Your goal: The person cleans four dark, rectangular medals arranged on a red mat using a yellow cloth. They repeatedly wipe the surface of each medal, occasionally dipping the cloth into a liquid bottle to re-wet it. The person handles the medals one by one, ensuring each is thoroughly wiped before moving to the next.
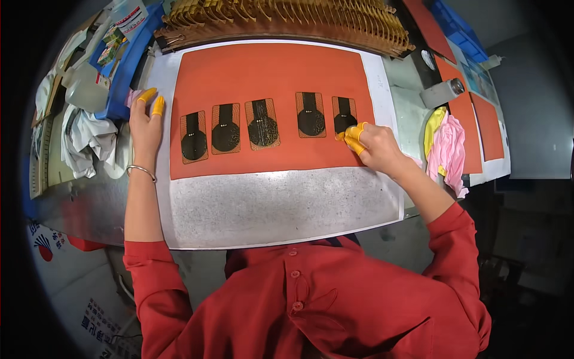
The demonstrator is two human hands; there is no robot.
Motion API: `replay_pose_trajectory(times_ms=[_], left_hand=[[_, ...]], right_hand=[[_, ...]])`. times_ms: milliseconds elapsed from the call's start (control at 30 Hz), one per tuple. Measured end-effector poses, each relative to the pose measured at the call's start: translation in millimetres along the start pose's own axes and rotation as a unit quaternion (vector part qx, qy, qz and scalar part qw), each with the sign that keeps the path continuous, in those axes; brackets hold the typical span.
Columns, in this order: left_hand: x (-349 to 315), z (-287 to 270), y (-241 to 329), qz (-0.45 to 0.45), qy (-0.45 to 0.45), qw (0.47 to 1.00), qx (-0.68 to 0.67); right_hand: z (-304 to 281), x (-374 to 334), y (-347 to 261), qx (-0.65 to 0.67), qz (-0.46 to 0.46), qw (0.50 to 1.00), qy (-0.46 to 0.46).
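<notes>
The rightmost flex circuit piece (344, 115) lies flat on the orange mat (269, 72), directly at the fingertips of the right hand (373, 146); its long axis runs away from the person, with the narrow black stem at the far end and the round black pad at the near end. The right hand's fingers, capped in yellow finger cots (355, 136), are bunched together and press on the piece's near right corner; whether they pinch it cannot be determined. To the left of those fingers four similar pieces (262, 123) lie in a row with the same orientation, a gap separating the second from the right from the rest. The left hand (145, 122) rests at the mat's left edge, fingers extended and slightly apart, holding nothing, a metal bangle (141, 172) on the wrist. Beyond the fingers stands a rack of stacked gold-coloured sheets (287, 18). Right of the right hand lie pink and yellow cloths (445, 149); left of the left hand, white cloth (84, 140).
</notes>
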State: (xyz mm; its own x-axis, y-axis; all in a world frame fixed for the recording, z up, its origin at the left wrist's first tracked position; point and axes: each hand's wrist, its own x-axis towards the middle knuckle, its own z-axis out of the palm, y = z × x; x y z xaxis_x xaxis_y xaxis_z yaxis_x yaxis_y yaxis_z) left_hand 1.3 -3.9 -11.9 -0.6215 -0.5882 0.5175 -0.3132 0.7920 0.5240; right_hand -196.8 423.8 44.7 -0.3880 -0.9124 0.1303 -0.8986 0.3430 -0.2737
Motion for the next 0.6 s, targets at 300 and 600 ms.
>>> replay_pose_trajectory(times_ms=[300, 600], left_hand=[[1.8, -2.3, 14.2, -0.020, -0.001, 1.000, -0.016], [-0.8, -6.1, 8.3, -0.010, -0.014, 1.000, -0.004]], right_hand=[[3.9, 32.4, -5.8, 0.082, -0.077, 0.994, 0.003], [28.8, 72.5, -5.4, 0.000, -0.116, 0.993, -0.020]])
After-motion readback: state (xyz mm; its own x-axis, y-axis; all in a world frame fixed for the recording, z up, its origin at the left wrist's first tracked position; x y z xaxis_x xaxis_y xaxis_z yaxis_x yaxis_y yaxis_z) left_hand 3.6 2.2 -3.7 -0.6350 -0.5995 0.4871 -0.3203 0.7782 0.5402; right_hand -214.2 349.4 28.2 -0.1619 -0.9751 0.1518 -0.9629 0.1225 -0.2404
